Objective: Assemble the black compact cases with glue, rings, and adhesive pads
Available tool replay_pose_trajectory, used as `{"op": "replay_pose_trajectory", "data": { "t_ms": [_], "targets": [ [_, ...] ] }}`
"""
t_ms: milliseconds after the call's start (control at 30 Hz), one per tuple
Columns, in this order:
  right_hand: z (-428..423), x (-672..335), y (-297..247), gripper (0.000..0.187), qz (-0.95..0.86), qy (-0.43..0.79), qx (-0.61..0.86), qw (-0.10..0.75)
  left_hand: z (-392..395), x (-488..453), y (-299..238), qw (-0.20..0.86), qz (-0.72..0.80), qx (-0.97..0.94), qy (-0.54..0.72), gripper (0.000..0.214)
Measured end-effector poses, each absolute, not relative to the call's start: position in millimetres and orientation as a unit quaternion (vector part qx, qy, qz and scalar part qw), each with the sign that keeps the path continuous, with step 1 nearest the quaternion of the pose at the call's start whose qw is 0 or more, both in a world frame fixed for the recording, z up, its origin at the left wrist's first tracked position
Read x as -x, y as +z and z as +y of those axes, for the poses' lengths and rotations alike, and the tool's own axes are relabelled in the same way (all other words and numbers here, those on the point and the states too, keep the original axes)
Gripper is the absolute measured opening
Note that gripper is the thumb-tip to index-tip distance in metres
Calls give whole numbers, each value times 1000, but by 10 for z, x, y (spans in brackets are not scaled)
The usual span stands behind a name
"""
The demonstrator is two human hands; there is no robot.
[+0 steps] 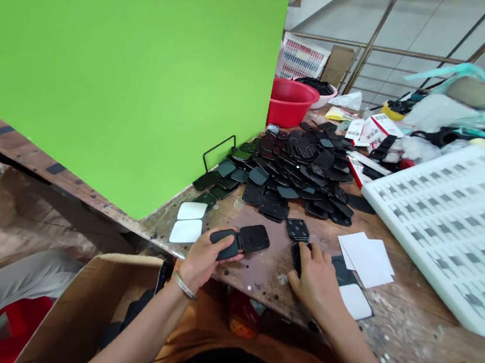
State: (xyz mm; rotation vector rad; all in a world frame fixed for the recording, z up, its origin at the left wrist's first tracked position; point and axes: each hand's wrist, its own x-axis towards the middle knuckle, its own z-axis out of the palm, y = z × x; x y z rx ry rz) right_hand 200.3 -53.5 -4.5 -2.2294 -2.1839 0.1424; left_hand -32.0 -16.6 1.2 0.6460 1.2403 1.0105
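My left hand (204,259), with a bracelet at its wrist, grips a black two-panel folding piece (255,238), thumb on the near panel. That piece lies opened out; the far panel shows a round recess. My right hand (316,276) is closed over the near panel of a second black two-panel piece (297,229) at the table's front. Small round marks dot its far panel. Just right of this hand are white cards (368,259) and a dark sheet with a white panel (355,301). Left of my left hand lies a white two-panel piece (187,230).
A heap of black panels (302,159) covers the table behind my hands. A large green board (127,73) stands at the left. On the right is a white slotted tray (453,231). A red basin (293,102) is at the back; a cardboard box (90,304) sits below left.
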Motion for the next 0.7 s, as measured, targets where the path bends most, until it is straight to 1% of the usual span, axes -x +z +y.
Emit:
{"op": "replay_pose_trajectory", "data": {
  "t_ms": [133,233,333,433,500,533,600,633,700],
  "targets": [
    [-566,-1984,-63,56,-697,33,716,1,-195,298,-71,599,572,-310,466,28],
    [-566,-1999,-53,57,-699,41,714,10,-207,293,-110,581,581,-341,457,27],
    [-534,-2055,8,55,-688,80,720,32,-227,306,-107,552,592,-386,442,33],
    [-494,-2174,94,50,-644,119,754,50,-271,324,-48,502,601,-452,427,46],
    [-476,-2294,134,47,-623,136,763,106,-294,339,10,391,617,-553,401,52],
    [-469,-2363,144,45,-617,148,758,150,-295,350,35,309,617,-613,386,49],
    [-455,-2506,147,40,-605,191,738,230,-260,382,58,159,580,-722,344,35],
    [-445,-2573,144,39,-597,222,726,258,-224,402,51,121,546,-763,323,29],
    [-418,-2684,137,37,-580,292,703,288,-134,438,1,102,474,-832,270,27]
  ]
}}
